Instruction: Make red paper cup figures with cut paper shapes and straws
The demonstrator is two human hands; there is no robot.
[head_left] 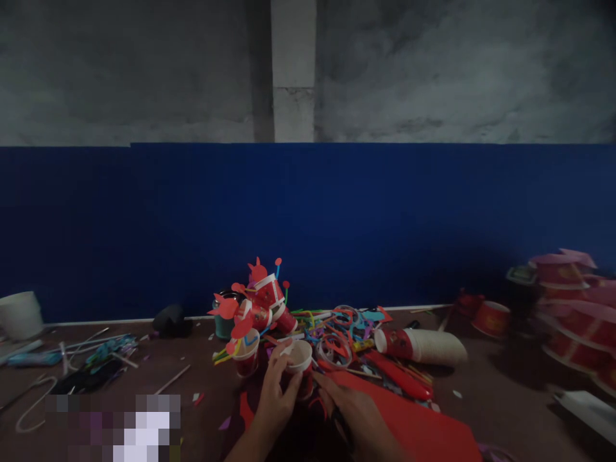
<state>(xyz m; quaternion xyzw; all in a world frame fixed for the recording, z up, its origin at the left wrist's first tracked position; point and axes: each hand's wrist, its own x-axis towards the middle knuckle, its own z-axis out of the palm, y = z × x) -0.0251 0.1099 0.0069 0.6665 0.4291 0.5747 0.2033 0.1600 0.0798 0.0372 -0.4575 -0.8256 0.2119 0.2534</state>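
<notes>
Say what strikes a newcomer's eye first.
Probably the broad dark blue lower wall across mid-view. Below it, left of centre, red paper cups bearing red paper cutouts cluster together. At bottom centre, the left hand holds a white-rimmed red paper cup, the right hand close beside it.

Over my feed I see a blue panel below a stained grey wall and pale pillar, a white tub far left, a dark lump, perhaps cloth, by the panel's foot, and blurred red drum-like shapes far right.
</notes>
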